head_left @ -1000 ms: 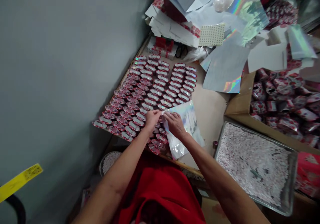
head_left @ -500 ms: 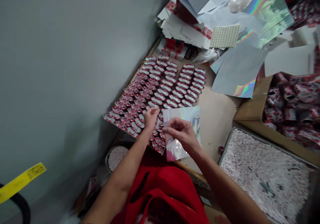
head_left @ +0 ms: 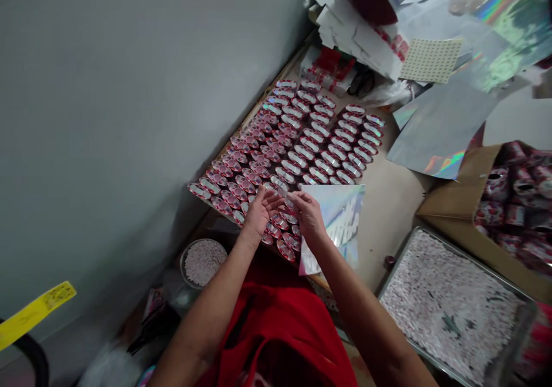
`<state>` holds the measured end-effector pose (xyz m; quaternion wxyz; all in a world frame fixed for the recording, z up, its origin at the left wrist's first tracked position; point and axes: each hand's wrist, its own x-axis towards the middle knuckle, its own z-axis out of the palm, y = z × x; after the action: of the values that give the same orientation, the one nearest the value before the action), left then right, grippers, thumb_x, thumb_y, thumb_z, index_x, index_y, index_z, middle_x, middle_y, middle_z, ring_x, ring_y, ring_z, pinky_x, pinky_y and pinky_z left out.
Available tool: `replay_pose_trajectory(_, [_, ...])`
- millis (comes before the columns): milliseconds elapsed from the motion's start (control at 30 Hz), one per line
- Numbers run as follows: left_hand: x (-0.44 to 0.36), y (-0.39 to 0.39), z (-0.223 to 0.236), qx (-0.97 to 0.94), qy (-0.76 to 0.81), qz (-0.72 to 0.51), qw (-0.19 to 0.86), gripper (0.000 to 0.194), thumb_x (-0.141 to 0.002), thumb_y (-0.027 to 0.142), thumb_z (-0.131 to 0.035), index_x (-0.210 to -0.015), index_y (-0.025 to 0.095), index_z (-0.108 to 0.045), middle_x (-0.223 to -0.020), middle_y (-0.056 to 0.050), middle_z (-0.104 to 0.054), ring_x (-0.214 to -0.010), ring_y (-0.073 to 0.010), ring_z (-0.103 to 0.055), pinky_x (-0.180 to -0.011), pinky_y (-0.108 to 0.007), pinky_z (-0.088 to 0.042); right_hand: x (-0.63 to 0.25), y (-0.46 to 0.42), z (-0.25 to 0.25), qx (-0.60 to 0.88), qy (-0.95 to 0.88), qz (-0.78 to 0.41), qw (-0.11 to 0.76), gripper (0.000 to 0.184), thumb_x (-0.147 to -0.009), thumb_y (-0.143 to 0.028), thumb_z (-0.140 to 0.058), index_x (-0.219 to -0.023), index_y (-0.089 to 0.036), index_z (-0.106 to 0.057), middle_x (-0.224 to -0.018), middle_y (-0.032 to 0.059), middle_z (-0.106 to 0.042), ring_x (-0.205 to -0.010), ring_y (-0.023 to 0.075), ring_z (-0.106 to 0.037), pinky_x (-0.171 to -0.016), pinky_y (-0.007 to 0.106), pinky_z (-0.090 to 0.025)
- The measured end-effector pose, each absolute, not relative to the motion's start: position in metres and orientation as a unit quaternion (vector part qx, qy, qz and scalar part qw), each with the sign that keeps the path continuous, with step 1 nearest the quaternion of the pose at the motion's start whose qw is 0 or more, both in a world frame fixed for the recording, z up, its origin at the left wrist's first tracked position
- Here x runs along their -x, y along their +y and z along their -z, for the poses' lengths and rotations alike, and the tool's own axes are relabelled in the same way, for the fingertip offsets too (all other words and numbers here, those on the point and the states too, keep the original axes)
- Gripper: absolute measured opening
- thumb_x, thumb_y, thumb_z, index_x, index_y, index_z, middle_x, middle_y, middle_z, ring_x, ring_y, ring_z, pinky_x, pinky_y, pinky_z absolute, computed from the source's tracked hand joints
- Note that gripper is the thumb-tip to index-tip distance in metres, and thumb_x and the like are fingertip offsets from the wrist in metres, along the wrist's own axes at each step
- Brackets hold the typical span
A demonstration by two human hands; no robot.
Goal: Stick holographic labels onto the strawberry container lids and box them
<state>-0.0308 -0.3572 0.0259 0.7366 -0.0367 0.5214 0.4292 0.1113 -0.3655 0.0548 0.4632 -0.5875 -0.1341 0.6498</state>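
Observation:
My left hand (head_left: 260, 213) is held palm up over the near rows of small red-and-white packs (head_left: 297, 160), its fingers extended and apart. Facing it, my right hand (head_left: 307, 212) has thumb and fingertips pinched together. Whatever is in that pinch is too small to name; a pale sliver shows near the fingertips. Under my right hand and wrist lies a shiny holographic sheet (head_left: 340, 209), partly covering the packs. The packs stand in close rows, many with a pale oval top, others with pinkish patterned tops.
A cardboard box (head_left: 448, 197) of red wrapped packs stands at right, beside a metal tray (head_left: 414, 324) of whitish bits. A bowl (head_left: 204, 262) of similar bits sits below the table's left edge. Loose sheets (head_left: 444, 122) and a dotted sticker sheet (head_left: 431, 60) cover the back. A wall (head_left: 129, 117) borders the left.
My right hand has come in toward my left, its fingertips now close to the left fingers. My left hand has turned palm up and opened out. The view has shifted.

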Motion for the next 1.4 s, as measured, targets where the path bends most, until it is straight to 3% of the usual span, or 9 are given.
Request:
replay_pose_trajectory(100, [0.028, -0.358, -0.019, 0.032, 0.565, -0.405, 0.718, 0.048, -0.084, 0.060, -0.078, -0.091, 0.014, -0.066, -0.088, -0.011, -0.078, -0.081, -0.0210, -0.078, -0.075, -0.031, -0.062, -0.109, -0.366, -0.063, 0.595, -0.131, -0.647, 0.460, 0.039, -0.058, -0.044, -0.092, -0.074, -0.021, -0.066, -0.058, -0.0080, -0.050, -0.051, 0.0070, -0.034, -0.049, 0.023, -0.031])
replay_pose_trajectory(267, [0.033, -0.358, -0.018, 0.016, 0.559, -0.397, 0.727, 0.056, -0.083, 0.069, -0.073, -0.093, 0.015, -0.068, -0.095, -0.014, -0.078, -0.088, -0.0236, -0.078, -0.079, -0.035, -0.063, -0.104, -0.371, -0.078, 0.597, -0.127, -0.654, 0.447, 0.041, -0.056, -0.045, -0.093, -0.073, -0.020, -0.065, -0.063, -0.0070, -0.051, -0.054, 0.0067, -0.035, -0.049, 0.022, -0.032])
replay_pose_trajectory(467, [0.041, -0.362, -0.026, -0.042, 0.573, -0.432, 0.695, 0.039, -0.067, 0.039, -0.092, -0.091, 0.017, -0.070, -0.089, -0.005, -0.077, -0.078, -0.0163, -0.075, -0.074, -0.028, -0.062, -0.101, -0.382, -0.064, 0.628, -0.130, -0.628, 0.442, 0.042, -0.059, -0.052, -0.090, -0.072, -0.021, -0.064, -0.057, -0.0084, -0.045, -0.051, 0.0080, -0.032, -0.049, 0.024, -0.037])
replay_pose_trajectory(733, [0.070, -0.390, -0.026, -0.094, 0.622, -0.436, 0.644, 0.048, -0.053, 0.047, -0.096, -0.082, 0.017, -0.072, -0.077, -0.002, -0.073, -0.067, -0.0128, -0.070, -0.063, -0.022, -0.057, -0.078, -0.410, -0.043, 0.672, -0.076, -0.608, 0.416, 0.037, -0.053, -0.048, -0.091, -0.064, -0.018, -0.072, -0.048, -0.0061, -0.046, -0.046, 0.0081, -0.031, -0.044, 0.025, -0.024])
replay_pose_trajectory(867, [0.100, -0.427, -0.019, -0.087, 0.670, -0.422, 0.605, 0.048, -0.056, 0.051, -0.092, -0.082, 0.017, -0.070, -0.073, -0.001, -0.070, -0.063, -0.0121, -0.066, -0.061, -0.021, -0.053, -0.039, -0.436, -0.031, 0.691, -0.056, -0.600, 0.400, 0.034, -0.051, -0.045, -0.090, -0.061, -0.019, -0.071, -0.051, -0.0045, -0.052, -0.049, 0.0101, -0.037, -0.048, 0.025, -0.034])
replay_pose_trajectory(1033, [0.147, -0.451, -0.003, -0.153, 0.734, -0.409, 0.520, 0.035, -0.073, 0.051, -0.080, -0.087, 0.019, -0.071, -0.078, -0.002, -0.069, -0.066, -0.0140, -0.063, -0.062, -0.024, -0.050, 0.015, -0.451, -0.011, 0.707, -0.086, -0.586, 0.386, 0.028, -0.056, -0.042, -0.085, -0.063, -0.019, -0.073, -0.060, -0.0006, -0.062, -0.056, 0.0136, -0.048, -0.051, 0.026, -0.042])
replay_pose_trajectory(1233, [0.202, -0.401, 0.015, -0.398, 0.768, -0.359, 0.351, 0.014, -0.083, 0.035, -0.074, -0.079, 0.022, -0.075, -0.088, -0.005, -0.069, -0.081, -0.0194, -0.064, -0.081, -0.030, -0.050, 0.072, -0.430, 0.014, 0.705, -0.141, -0.560, 0.411, 0.022, -0.061, -0.039, -0.079, -0.063, -0.018, -0.073, -0.059, -0.0015, -0.062, -0.057, 0.0135, -0.048, -0.056, 0.027, -0.042])
replay_pose_trajectory(1400, [0.224, -0.376, 0.029, -0.466, 0.764, -0.317, 0.315, 0.011, -0.085, 0.031, -0.075, -0.078, 0.022, -0.077, -0.086, -0.005, -0.071, -0.080, -0.0202, -0.063, -0.081, -0.030, -0.047, 0.098, -0.416, 0.034, 0.737, -0.177, -0.515, 0.401, 0.024, -0.063, -0.042, -0.077, -0.066, -0.018, -0.076, -0.061, -0.0001, -0.066, -0.062, 0.0163, -0.054, -0.065, 0.029, -0.044])
